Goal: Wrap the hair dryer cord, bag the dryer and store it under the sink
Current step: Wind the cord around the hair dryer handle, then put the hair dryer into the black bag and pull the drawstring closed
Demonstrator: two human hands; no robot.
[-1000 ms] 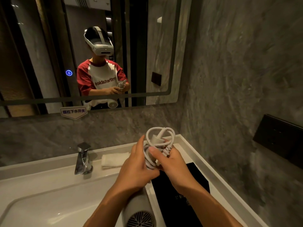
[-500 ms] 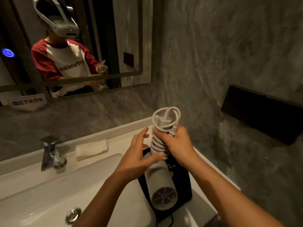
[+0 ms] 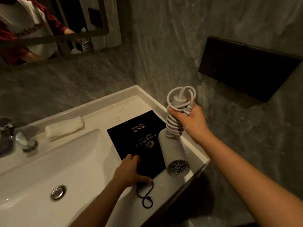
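My right hand grips the handle of the white hair dryer, which hangs barrel-down over the counter's right edge. Its white cord is coiled around the handle, with loops sticking up above my fingers. A flat black drawstring bag with gold lettering lies on the white counter right of the basin. My left hand rests on the bag's near end, fingers closing on the fabric. The bag's dark drawstring trails toward the counter's front edge.
A white sink basin with a metal drain fills the left. The chrome faucet and a folded white towel sit behind it. A black wall panel hangs on the right wall; a mirror is upper left.
My left hand let go of the dryer and dropped onto the bag's near end. My right hand carried the dryer rightward. The view tilted down and right.
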